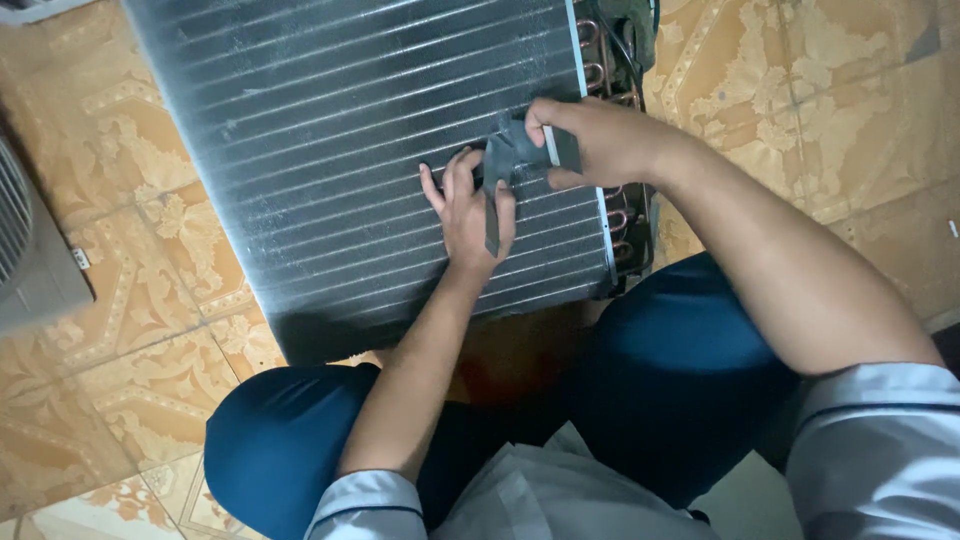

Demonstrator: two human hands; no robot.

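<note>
Head view looks straight down on a person squatting over a finned coil (380,150), a large grey slab of thin metal fins that lies flat on the patterned floor tiles (130,300) and tilts across the frame. Copper tube bends (605,70) show along its right edge.

A dark strip of tape or cloth (505,165) sits on the fins near that right edge, and both hands are on it. The left hand (468,210) lies palm down with its fingers spread and loose, pressing the lower end of the strip against the fins rather than gripping anything. The right hand (590,140) is curled, thumb and fingertips pinching the upper end of the strip, which looks bunched and partly lifted.

The strip appears soft and limp, likely to fold on itself, so a pinch at its free end suits it. The coil looks stiff as a whole and probably fairly heavy, yet its fins seem thin and easily bent (a flat palm spreads the load better than fingertips would); the side frame by the tube bends looks like the sounder place to grip it.

A grey grille (25,240) stands at the left edge.
</note>
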